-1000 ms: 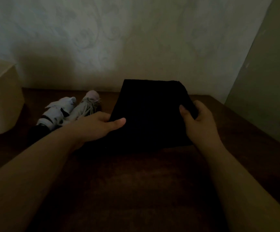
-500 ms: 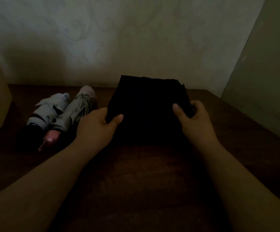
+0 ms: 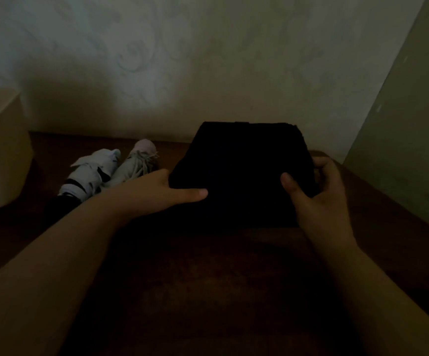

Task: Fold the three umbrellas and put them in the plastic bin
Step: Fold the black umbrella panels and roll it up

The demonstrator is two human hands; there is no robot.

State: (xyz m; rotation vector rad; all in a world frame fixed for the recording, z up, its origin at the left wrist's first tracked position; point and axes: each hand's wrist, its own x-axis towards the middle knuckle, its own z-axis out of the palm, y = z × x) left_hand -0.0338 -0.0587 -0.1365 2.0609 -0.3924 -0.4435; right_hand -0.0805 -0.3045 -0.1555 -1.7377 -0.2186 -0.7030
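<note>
Black fabric, the canopy of a black umbrella (image 3: 241, 173), lies as a flat, wide bundle on a dark wooden bench (image 3: 208, 291), near the wall (image 3: 208, 60). The left hand (image 3: 154, 194) holds its left edge, thumb stretched across the top and fingers hidden under the cloth. The right hand (image 3: 318, 194) curls round the right edge, thumb on top, so both grips are closed on the bundle.

The cloth looks soft, light and likely to slip or spring open, so a hold on the two side edges, pressing the pleats inward, seems best; the ribs inside cannot be seen in this dim light.

Just left of it lie two rolled umbrellas, touching side by side: a pale blue umbrella (image 3: 90, 173) and a grey umbrella (image 3: 136, 163) with a pinkish tip. Further left, at the frame's edge, stands a cream plastic bin (image 3: 0, 155), well apart from the hands.

The bench's right edge runs close beside the right hand, next to a greenish panel (image 3: 408, 140). Open bench shows in front.
</note>
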